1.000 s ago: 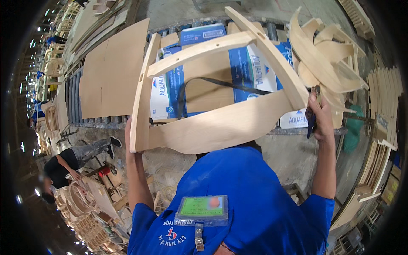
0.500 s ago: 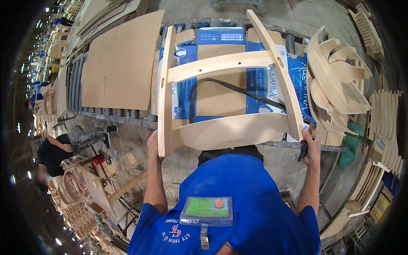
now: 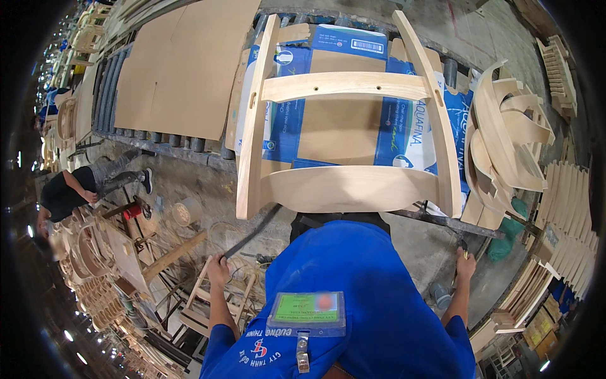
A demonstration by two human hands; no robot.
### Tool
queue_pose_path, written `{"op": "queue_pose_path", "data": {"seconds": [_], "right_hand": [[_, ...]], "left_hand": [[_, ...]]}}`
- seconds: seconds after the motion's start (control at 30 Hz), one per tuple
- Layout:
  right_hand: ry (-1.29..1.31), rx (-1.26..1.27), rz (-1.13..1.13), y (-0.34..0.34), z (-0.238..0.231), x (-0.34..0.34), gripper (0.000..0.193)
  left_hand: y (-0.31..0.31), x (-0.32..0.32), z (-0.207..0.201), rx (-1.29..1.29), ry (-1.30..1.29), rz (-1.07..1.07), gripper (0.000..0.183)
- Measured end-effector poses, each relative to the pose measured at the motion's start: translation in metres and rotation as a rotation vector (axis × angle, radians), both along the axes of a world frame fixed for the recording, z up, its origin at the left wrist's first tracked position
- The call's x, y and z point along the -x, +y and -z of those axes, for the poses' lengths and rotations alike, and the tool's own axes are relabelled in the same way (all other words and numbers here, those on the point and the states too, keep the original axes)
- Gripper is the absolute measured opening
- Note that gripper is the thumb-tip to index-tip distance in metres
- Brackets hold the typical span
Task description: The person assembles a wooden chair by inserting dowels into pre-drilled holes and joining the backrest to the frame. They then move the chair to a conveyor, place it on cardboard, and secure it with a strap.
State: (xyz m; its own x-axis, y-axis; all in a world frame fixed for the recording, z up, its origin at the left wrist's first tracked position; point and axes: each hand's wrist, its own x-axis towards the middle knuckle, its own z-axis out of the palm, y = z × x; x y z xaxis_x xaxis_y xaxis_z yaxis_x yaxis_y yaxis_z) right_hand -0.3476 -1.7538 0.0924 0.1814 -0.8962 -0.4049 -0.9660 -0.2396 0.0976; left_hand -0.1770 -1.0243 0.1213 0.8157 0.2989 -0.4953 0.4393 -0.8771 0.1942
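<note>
A pale wooden chair-back frame [image 3: 344,189] lies on flattened blue-and-tan cardboard [image 3: 341,129] in front of me. It has two long side posts, a narrow upper rail with two holes and a broad curved lower rail. My left hand [image 3: 218,270], low at the left, is closed on the end of a dark strap [image 3: 252,232], which slants up toward the frame's lower left. My right hand [image 3: 466,264], low at the right, is closed round a small dark tool [image 3: 464,246] whose kind I cannot make out. Neither hand touches the frame.
Curved wooden parts [image 3: 505,139] are heaped right of the frame. A brown board [image 3: 183,69] lies on the rollers [image 3: 110,95] at left. Another person [image 3: 72,189] stands at the far left, near a bucket [image 3: 187,211]. Wooden slats [image 3: 568,202] are stacked at right.
Both hands have left the frame's lower ends and dropped toward me, apart. The strap, lying across inside the frame before, is out of it and in my left hand. The frame sits slightly shifted in view.
</note>
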Motion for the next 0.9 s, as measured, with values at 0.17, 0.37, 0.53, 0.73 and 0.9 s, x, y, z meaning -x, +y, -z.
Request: {"op": "queue_pose_path", "data": {"seconds": [0.17, 0.37, 0.53, 0.73, 0.9], "right_hand": [[0.111, 0.128, 0.033, -0.012, -0.022, 0.038, 0.060], [0.261, 0.127, -0.055, -0.025, -0.041, 0.047, 0.056], [0.066, 0.151, -0.102, -0.021, -0.043, 0.015, 0.051], [-0.019, 0.271, -0.192, -0.050, -0.071, -0.014, 0.043], [-0.137, 0.335, -0.400, -0.060, -0.112, -0.043, 0.042]], "left_hand": [[0.008, -0.017, 0.015, 0.042, -0.063, 0.062, 0.021], [0.010, -0.044, 0.020, -0.203, 0.206, 0.218, 0.027], [0.020, -0.017, -0.021, -0.378, 0.393, 0.234, 0.030], [0.044, -0.049, -0.022, -0.400, 0.002, 0.104, 0.032], [0.055, -0.110, -0.024, -0.413, -0.223, 0.130, 0.030]]}}
